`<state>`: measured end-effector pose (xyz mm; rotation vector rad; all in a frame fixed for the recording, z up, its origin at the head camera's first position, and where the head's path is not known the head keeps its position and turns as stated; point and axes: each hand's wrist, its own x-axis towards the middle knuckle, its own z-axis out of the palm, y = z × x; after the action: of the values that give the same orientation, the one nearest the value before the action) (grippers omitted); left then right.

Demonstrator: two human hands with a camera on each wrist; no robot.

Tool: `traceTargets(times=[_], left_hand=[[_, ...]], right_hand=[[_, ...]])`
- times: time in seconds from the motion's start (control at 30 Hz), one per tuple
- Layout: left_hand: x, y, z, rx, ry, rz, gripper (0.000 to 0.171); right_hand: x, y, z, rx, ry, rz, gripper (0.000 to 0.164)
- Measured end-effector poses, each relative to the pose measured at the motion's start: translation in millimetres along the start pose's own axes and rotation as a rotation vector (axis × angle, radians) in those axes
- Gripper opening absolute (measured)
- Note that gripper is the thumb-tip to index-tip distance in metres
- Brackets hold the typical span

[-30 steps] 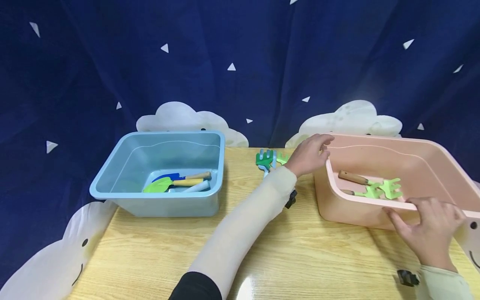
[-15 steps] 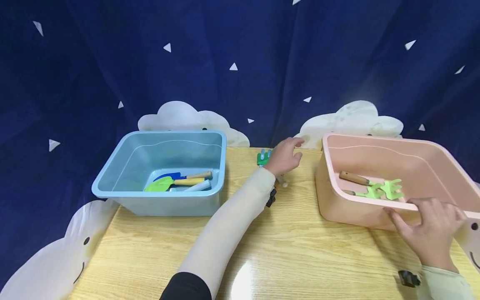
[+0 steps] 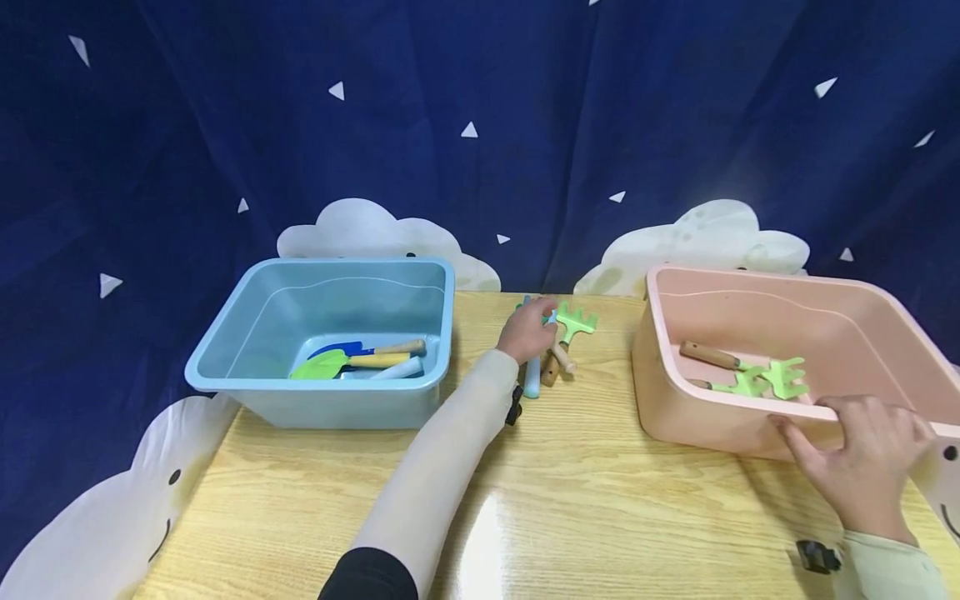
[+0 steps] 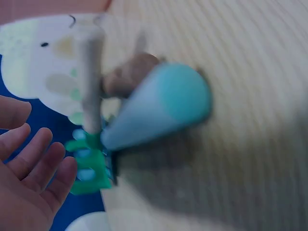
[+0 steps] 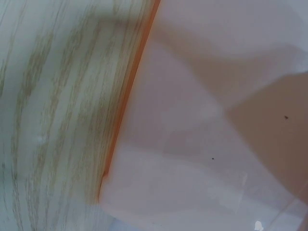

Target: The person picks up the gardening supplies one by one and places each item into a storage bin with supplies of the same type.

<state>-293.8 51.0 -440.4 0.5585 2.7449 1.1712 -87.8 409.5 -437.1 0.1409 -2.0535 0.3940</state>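
In the head view my left hand [image 3: 528, 332] is over a small pile of toy garden rakes between two tubs. Its fingers are loosely bent and hold nothing; the left wrist view shows them beside a green rake head [image 4: 94, 173]. A light green rake [image 3: 576, 321] lies at the pile's right. A blue handle [image 3: 532, 379], a brown wooden handle [image 3: 551, 371] and a pale wooden handle [image 3: 566, 360] point toward me. My right hand [image 3: 862, 458] grips the near rim of the pink tub [image 3: 731, 400], thumb outside. Light green rakes [image 3: 780, 379] lie inside that tub.
A blue tub [image 3: 315, 408] stands at left, holding a light green shovel [image 3: 318, 367], a dark blue shovel [image 3: 337, 349] and a pale blue handle [image 3: 397, 370]. A dark blue curtain [image 3: 420, 167] hangs behind the wooden table [image 3: 570, 517].
My left hand has moved left from the pink tub's left rim to the rakes on the table. The right hand has stayed on the pink tub's rim.
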Motion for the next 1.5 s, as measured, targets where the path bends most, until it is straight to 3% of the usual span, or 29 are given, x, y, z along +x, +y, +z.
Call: traceTargets(times=[0.17, 0.33, 0.57, 0.73, 0.87, 1.23, 1.37, 1.5], left_hand=[[-1.9, -12.8, 1.3, 0.012, 0.001, -0.032, 0.042], [-2.0, -13.7, 4.7, 0.038, -0.007, -0.059, 0.043], [0.9, -2.6, 14.3, 0.268, -0.018, -0.2, 0.034], [0.8, 6.7, 21.7, 0.355, -0.019, -0.302, 0.032], [0.5, 14.5, 27.8, 0.412, -0.005, -0.334, 0.038], [-1.7, 22.0, 39.1, 0.407, -0.045, -0.381, 0.053], [-4.4, 21.0, 38.8, 0.375, -0.055, -0.371, 0.061], [-7.7, 17.5, 35.6, 0.335, -0.072, -0.322, 0.052]], right_hand=[[2, 1, -2, -0.023, -0.01, 0.002, 0.085], [2, 1, -4, -0.033, -0.012, 0.004, 0.086], [1, 2, -4, -0.033, -0.022, 0.007, 0.086], [0, 2, -4, -0.027, -0.034, 0.012, 0.086], [1, 1, -3, -0.016, -0.023, 0.011, 0.086], [1, -1, -2, -0.029, -0.045, 0.025, 0.084], [1, -2, -2, -0.016, -0.034, 0.018, 0.083], [1, -2, -3, -0.014, -0.044, 0.023, 0.082]])
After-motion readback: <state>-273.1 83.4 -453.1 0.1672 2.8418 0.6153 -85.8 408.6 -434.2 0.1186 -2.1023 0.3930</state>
